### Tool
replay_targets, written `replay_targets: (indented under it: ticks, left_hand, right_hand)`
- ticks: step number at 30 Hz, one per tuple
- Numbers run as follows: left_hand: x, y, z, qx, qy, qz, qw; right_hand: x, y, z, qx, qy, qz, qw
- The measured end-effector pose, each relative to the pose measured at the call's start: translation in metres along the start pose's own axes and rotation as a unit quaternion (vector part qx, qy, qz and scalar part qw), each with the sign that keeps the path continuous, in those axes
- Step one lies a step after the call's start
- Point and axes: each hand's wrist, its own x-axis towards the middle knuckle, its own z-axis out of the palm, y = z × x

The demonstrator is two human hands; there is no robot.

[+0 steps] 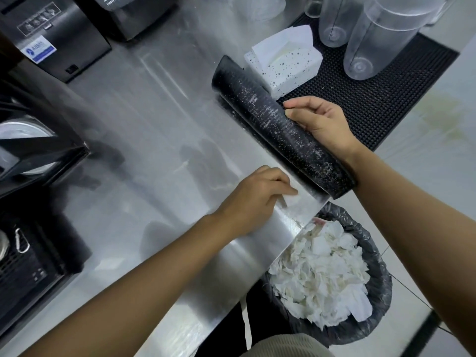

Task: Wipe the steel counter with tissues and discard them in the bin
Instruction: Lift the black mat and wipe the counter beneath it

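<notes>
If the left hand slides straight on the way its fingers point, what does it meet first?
Probably the rolled-up black mat, held up by the right hand; only a strip of steel counter lies between.

This looks like the working side of a café or drinks bar. A long stainless-steel bench (144, 119) fills the middle of the frame, with black machines (59, 39) along it at the upper left. Clear plastic jugs (381, 39) stand on a black rubber bar mat (373, 99) at the upper right. At the lower right, a bag-lined bin (383, 279) is heaped with used tissues (322, 274).
</notes>
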Motion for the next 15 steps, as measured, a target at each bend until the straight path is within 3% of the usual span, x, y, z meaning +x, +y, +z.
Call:
replay_targets:
  ticks: [6,13,15]
  left_hand:
    - [0.015,0.009,0.008,-0.006,0.006,-0.015,1.000]
    - [-0.025,0.005,-0.013,-0.026,-0.070,-0.014,0.997]
    - [-0.009,0.010,-0.012,-0.038,-0.044,-0.022,0.998]
  right_hand:
    - [0.001,0.002,0.000,0.023,-0.001,0.002,1.000]
    - [-0.001,0.000,0.002,-0.025,0.002,-0.009,1.000]
    - [-0.002,0.000,0.004,-0.021,0.000,-0.008,1.000]
